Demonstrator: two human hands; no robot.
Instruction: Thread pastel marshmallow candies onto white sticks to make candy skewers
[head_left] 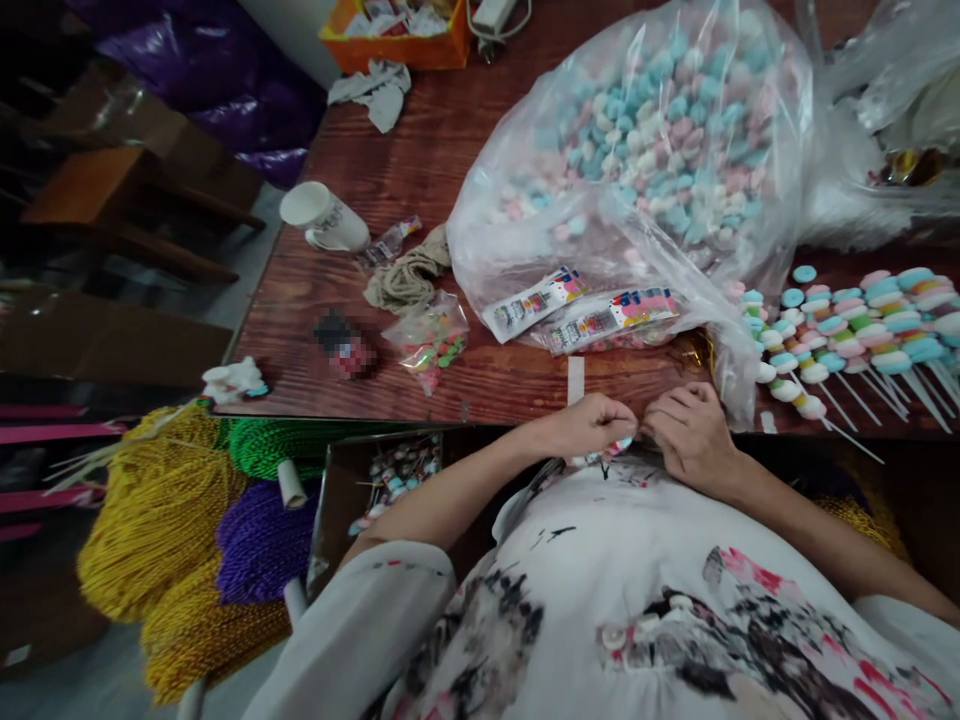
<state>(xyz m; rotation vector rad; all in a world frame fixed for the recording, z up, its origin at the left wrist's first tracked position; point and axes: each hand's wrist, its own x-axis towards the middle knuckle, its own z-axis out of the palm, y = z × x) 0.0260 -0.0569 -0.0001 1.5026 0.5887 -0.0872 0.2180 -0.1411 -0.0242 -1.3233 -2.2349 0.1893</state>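
Observation:
At the table's front edge, close to my body, my left hand [596, 425] is closed with thumb and fingers pinched together. A small white, blue and red piece [619, 446] peeks out below its fingertips; its kind is too covered to tell. My right hand [691, 432] is beside it, fingers curled in and nearly meeting the left, and what they hold is hidden. Beyond the hands, printed wrappers [615, 318] rest on the front of a large clear plastic bag [517, 180] filled with pink, blue and white marshmallows. Several marshmallow skewers [885, 325] lie to the right.
On the wooden table [375, 395] stand a white mug [322, 217] and an orange box [405, 45]. A brown cloth [412, 275] and a small bag of candies [431, 340] lie nearby. Below left are a box of skewers [397, 475] and yellow cord bundles [161, 510].

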